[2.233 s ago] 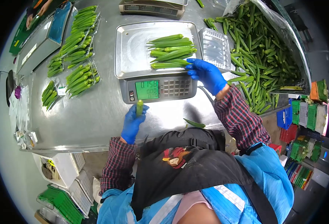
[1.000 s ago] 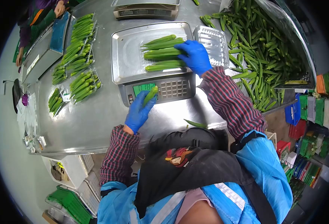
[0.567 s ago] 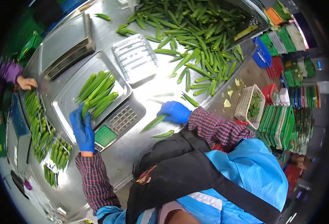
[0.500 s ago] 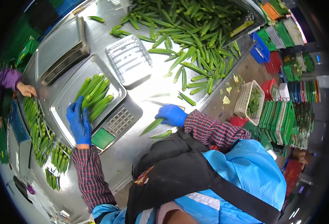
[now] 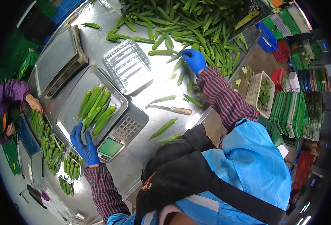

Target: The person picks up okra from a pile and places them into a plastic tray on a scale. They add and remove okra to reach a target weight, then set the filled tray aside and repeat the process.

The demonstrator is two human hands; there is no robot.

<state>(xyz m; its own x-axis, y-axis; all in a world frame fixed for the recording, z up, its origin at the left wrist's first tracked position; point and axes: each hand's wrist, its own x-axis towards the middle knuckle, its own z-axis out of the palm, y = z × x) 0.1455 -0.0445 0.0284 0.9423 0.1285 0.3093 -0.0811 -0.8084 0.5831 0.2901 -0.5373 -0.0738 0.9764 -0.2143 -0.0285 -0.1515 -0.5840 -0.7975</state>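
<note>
A bunch of okra pods (image 5: 94, 107) lies in the steel tray (image 5: 66, 112) of a digital scale (image 5: 127, 129). My left hand (image 5: 85, 148), blue-gloved, rests at the tray's near edge with fingers spread, close to the lower ends of the bunch. At the edge of the large okra pile (image 5: 206, 30), my right hand (image 5: 194, 60), also gloved, pinches the end of an okra pod (image 5: 176, 63). A knife with a wooden handle (image 5: 181, 111) lies on the steel table, with loose pods (image 5: 163, 128) nearer to me.
An empty clear plastic tray (image 5: 128, 67) stands beyond the scale. A second scale (image 5: 58, 62) is at the far left. Packed okra trays (image 5: 52, 152) line the left side, where another person's hand (image 5: 34, 103) touches them. Crates (image 5: 285, 112) are stacked on the right.
My right hand has left the knife on the table and reached out to the okra pile. My left hand has drawn back from the bunch in the scale tray, and its fingers have spread.
</note>
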